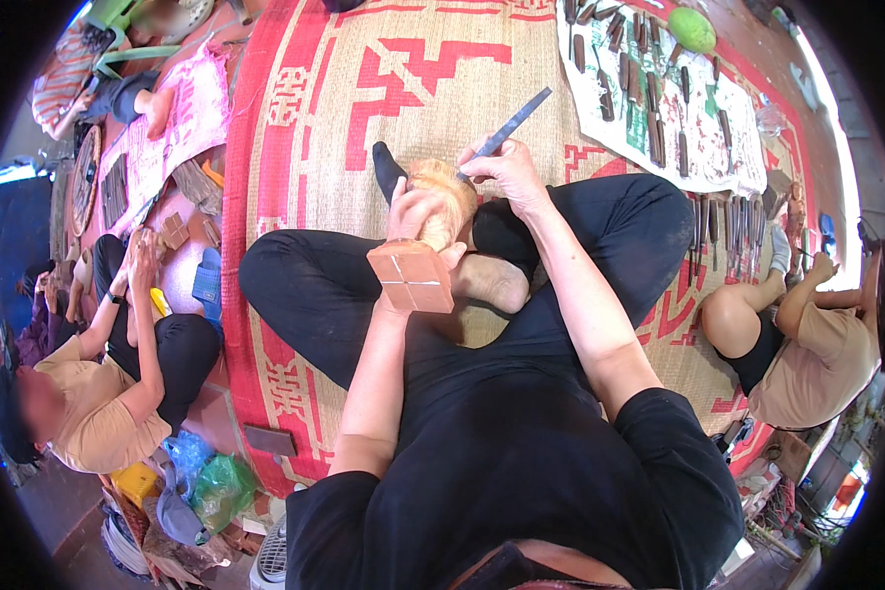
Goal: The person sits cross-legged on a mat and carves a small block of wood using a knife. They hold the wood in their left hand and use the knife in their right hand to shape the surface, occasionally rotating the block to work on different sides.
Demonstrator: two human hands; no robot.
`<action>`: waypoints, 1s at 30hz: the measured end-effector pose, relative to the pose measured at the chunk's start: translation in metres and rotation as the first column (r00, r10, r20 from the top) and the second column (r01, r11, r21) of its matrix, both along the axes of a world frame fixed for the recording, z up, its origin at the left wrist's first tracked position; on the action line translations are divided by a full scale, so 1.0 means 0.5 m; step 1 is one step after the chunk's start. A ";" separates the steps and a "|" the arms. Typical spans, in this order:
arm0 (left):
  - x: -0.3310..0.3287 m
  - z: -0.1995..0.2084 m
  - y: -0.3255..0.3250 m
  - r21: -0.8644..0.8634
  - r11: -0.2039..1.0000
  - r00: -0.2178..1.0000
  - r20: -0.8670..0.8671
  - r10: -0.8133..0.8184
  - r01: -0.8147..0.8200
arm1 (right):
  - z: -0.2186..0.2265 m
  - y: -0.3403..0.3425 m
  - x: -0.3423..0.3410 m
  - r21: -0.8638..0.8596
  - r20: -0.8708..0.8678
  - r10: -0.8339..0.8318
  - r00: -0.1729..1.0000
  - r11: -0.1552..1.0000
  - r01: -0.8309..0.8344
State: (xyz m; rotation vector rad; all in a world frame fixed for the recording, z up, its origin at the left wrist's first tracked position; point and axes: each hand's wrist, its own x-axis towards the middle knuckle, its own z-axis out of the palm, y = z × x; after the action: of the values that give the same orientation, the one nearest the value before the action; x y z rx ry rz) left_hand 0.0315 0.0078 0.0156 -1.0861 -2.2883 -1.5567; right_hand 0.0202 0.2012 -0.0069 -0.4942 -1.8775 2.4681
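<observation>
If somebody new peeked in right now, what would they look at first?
Probably the big straw-coloured mat with bold red patterns, under the crossed legs. In the middle, the left hand holds a pale wooden piece with a square, reddish-brown end, and the right hand holds a slim dark tool close to it. At the top right, a bright green round thing sits near the dark tools on a whitish cloth.

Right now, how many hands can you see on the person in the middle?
2: the left hand holds the wooden piece, and the right hand holds a thin dark tool. Some fingers are hidden.
</observation>
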 end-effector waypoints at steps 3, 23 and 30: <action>-0.007 -0.009 -0.010 -0.086 0.996 0.997 -0.064 -0.039 0.033 | 0.015 0.001 0.001 -0.027 0.054 0.029 0.998 0.999 -0.027; 0.005 -0.016 0.000 0.082 0.994 0.996 0.045 0.071 -0.075 | 0.008 -0.023 -0.003 0.047 0.112 0.067 0.991 0.996 -0.073; 0.003 -0.018 -0.004 0.098 0.992 0.994 0.082 0.067 -0.075 | 0.011 -0.018 -0.016 -0.063 0.137 -0.033 0.990 0.997 0.042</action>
State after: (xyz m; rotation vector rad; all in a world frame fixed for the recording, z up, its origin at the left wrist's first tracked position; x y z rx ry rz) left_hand 0.0332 0.0056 0.0067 -0.9250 -2.2437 -1.6950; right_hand 0.0122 0.1920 -0.0012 -0.7109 -1.8179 2.5385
